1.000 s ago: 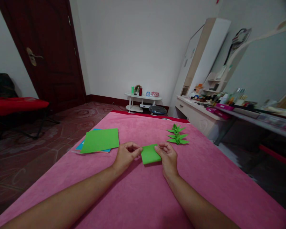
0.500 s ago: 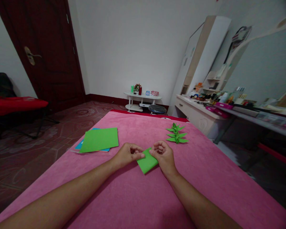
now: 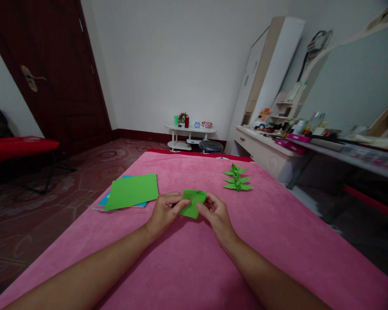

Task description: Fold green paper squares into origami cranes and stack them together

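A small folded piece of green paper (image 3: 191,209) is held up between my two hands over the pink cloth. My left hand (image 3: 166,212) pinches its left side, thumb on the near face and fingers behind. My right hand (image 3: 215,212) grips the right edge between thumb and fingers. Along its top edge the paper's layers stand slightly apart. To the left lies a stack of paper sheets (image 3: 132,190), green on top with blue showing beneath. Beyond my right hand, several folded green paper cranes (image 3: 237,183) sit in a row, overlapping one another.
A pink cloth (image 3: 181,262) covers the surface under my hands. At right stand a dressing table (image 3: 265,146) crowded with bottles and a mirror (image 3: 352,86). A low white stand (image 3: 190,129) is by the far wall, and a red-seated chair (image 3: 22,146) is at left.
The folded green paper has been turned and raised, its layers now parting at the top. Both hands have shifted their hold on it. The whole view has moved slightly.
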The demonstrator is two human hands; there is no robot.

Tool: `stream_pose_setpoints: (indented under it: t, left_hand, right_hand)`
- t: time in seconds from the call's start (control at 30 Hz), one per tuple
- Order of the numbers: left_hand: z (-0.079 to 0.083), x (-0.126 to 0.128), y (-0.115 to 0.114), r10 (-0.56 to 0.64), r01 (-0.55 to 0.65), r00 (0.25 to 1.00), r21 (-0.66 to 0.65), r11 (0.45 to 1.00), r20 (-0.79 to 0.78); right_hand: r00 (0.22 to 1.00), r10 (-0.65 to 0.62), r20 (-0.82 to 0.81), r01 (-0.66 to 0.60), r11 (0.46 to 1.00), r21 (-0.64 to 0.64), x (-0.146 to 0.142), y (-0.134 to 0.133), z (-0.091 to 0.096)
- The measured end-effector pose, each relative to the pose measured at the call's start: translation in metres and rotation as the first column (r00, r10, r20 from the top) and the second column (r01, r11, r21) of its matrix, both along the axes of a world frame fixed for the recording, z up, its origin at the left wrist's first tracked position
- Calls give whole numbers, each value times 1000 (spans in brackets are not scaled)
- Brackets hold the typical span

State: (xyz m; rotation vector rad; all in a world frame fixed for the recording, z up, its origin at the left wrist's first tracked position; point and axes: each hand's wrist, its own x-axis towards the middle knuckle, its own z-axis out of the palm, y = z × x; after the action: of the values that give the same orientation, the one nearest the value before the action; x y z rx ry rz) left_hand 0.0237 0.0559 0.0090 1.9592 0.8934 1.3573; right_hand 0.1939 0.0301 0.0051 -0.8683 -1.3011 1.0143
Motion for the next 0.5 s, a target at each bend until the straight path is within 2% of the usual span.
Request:
stream_pose_setpoints:
  t: [0.27, 0.5]
  left_hand:
    - [-4, 4, -2, -11, 15, 998, -75, 997, 56]
    - [-2, 5, -4, -42, 54, 995, -140, 989, 90]
  right_hand:
    - [994, -62, -89, 60, 998, -26, -3, -4, -1]
    - [992, -95, -81, 92, 995, -38, -4, -5, -1]
